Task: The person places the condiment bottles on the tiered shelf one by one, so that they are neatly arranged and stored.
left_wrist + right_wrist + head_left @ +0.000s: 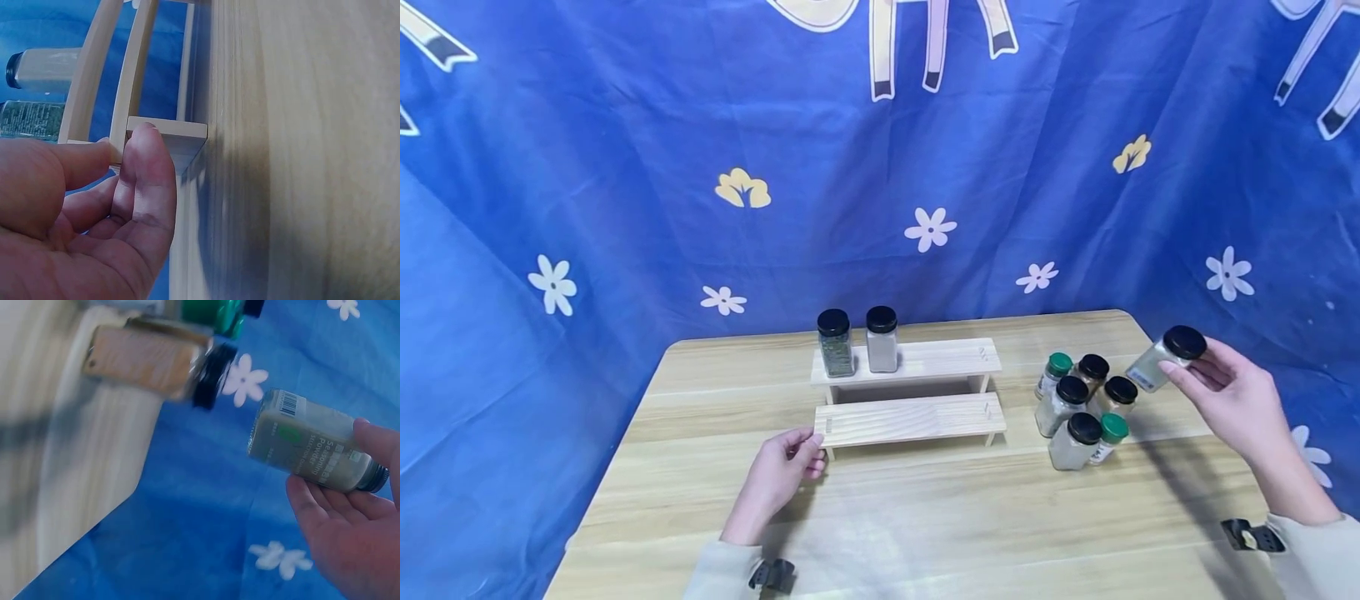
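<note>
My left hand point(778, 471) pinches the front left corner of the lower board of a two-step wooden rack point(910, 421). The left wrist view has the thumb on one face of the board point(130, 81) and the curled fingers by the leg. Off to the right, my right hand point(1240, 404) holds a seasoning powder jar point(309, 444) up in the air, tilted, its black lid towards the palm. On the upper step stand a jar of green herbs point(837, 350) and a jar of pale powder point(882, 346), both black-lidded.
Several spice jars point(1072, 446) with black or green lids stand bunched on the wooden table point(700, 467), right of the rack. A blue patterned cloth point(820, 167) hangs behind the table and at its sides.
</note>
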Available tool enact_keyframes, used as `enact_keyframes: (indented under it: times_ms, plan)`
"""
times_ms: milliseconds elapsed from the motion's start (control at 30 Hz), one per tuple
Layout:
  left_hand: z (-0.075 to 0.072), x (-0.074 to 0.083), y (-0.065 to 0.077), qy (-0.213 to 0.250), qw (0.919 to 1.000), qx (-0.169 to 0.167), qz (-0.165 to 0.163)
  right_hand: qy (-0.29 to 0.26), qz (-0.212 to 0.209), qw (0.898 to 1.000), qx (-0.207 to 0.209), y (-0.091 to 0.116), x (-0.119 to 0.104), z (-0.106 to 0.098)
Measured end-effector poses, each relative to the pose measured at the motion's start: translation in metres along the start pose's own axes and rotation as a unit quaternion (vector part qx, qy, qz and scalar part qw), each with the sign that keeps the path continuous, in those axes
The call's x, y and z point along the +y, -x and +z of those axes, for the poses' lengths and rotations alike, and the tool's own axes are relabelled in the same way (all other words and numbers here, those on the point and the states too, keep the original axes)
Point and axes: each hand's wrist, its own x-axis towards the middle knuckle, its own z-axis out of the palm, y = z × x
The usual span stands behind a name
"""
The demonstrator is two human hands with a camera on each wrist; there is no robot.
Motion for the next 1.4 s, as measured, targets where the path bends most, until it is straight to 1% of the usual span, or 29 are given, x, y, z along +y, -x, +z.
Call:
enact_keyframes:
  times_ms: [233, 433, 633, 767, 867, 1000, 1133, 1267, 1400]
  plan:
    - [0.0, 0.003, -0.001, 0.003, 1.0, 0.002, -0.001, -0.034, -0.039, 0.998, -0.024, -0.013, -0.029, 0.037]
    - [0.0, 0.004, 0.0, 0.003, 1.0, 0.0, -0.002, -0.079, -0.065, 0.993, -0.059, -0.023, -0.059, 0.071]
    - [-0.001, 0.003, 0.001, -0.002, 1.0, 0.005, 0.002, -0.126, -0.072, 0.984, -0.107, -0.03, -0.086, 0.11]
    - [-0.002, 0.003, 0.003, 0.003, 1.0, 0.008, 0.004, -0.141, -0.07, 0.977, -0.142, -0.033, -0.098, 0.135]
    - [-0.002, 0.004, 0.005, 0.003, 0.9999, 0.007, 0.007, -0.149, -0.06, 0.973, -0.163, -0.033, -0.106, 0.153]
    - [0.0, 0.003, 0.006, 0.004, 0.9999, 0.01, 0.003, -0.179, -0.053, 0.964, -0.191, -0.033, -0.116, 0.173]
    - [0.003, 0.003, 0.005, 0.016, 0.9998, 0.014, 0.005, -0.196, -0.06, 0.955, -0.213, -0.033, -0.125, 0.189]
    - [0.004, 0.004, 0.006, 0.019, 0.9996, 0.013, 0.014, -0.207, -0.063, 0.949, -0.229, -0.033, -0.133, 0.201]
    - [0.003, 0.005, 0.006, 0.021, 0.9996, 0.015, 0.013, -0.212, -0.068, 0.943, -0.249, -0.036, -0.139, 0.211]
